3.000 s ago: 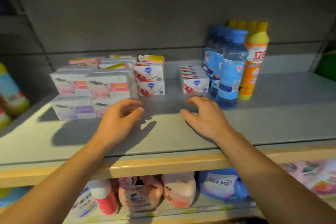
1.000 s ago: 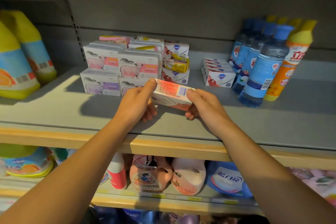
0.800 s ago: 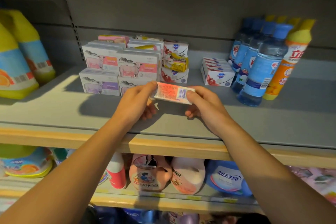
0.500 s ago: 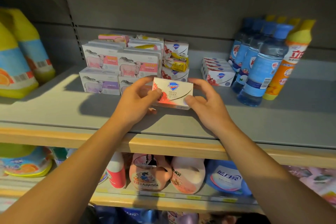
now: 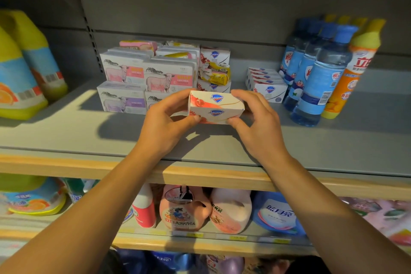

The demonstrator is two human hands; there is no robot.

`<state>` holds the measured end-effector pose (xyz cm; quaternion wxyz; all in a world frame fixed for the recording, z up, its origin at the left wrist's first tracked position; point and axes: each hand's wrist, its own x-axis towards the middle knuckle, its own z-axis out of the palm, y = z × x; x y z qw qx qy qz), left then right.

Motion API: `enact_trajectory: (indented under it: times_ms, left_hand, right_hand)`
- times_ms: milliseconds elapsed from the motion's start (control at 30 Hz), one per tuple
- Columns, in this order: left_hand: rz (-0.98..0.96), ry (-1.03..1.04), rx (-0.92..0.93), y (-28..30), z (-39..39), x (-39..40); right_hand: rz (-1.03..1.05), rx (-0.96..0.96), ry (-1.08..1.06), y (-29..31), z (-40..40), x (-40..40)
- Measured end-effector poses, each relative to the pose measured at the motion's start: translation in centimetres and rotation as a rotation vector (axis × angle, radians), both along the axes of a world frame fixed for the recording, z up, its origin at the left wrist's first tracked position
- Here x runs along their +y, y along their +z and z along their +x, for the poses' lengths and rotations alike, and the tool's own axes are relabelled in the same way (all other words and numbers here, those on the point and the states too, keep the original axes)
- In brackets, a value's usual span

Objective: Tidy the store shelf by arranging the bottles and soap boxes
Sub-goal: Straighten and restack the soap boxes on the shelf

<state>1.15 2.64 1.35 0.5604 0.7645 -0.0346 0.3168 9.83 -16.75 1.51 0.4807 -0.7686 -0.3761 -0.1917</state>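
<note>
A white and red soap box (image 5: 215,106) with a blue shield logo is held just above the grey shelf (image 5: 89,135), logo faces toward me. My left hand (image 5: 165,119) grips its left end and my right hand (image 5: 255,118) grips its right end. Behind it stands a crooked pile of like soap boxes (image 5: 214,69) with a yellow one tilted in the middle. A neat row of the same boxes (image 5: 266,84) lies to the right. Stacked sheep-print soap boxes (image 5: 146,78) sit to the left. Blue water bottles (image 5: 315,73) and orange-yellow bottles (image 5: 353,69) stand at the right.
Large yellow detergent jugs (image 5: 24,66) stand at the shelf's left end. A wooden strip (image 5: 200,176) edges the shelf front. The lower shelf holds pink, red and blue refill pouches and bottles (image 5: 200,209). A grey back panel closes the shelf behind.
Three seconds ago both hands were bare over the shelf. Since then they picked up the soap box and turned it from its red barcode side to its logo faces.
</note>
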Motion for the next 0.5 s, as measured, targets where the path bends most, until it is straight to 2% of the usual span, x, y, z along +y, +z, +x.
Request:
enact_trajectory:
  times_ms: [200, 367, 500]
  left_hand:
    - [0.010, 0.037, 0.113, 0.2, 0.1, -0.1]
    - [0.261, 0.084, 0.195, 0.2, 0.8, -1.2]
    - [0.402, 0.110, 0.239, 0.2, 2.5, -2.5]
  right_hand:
    - [0.011, 0.274, 0.098, 0.0, 0.7, -0.5]
    - [-0.135, 0.256, 0.072, -0.3, 1.1, -2.3]
    - [-0.322, 0.202, -0.061, -0.5, 2.0, -5.4]
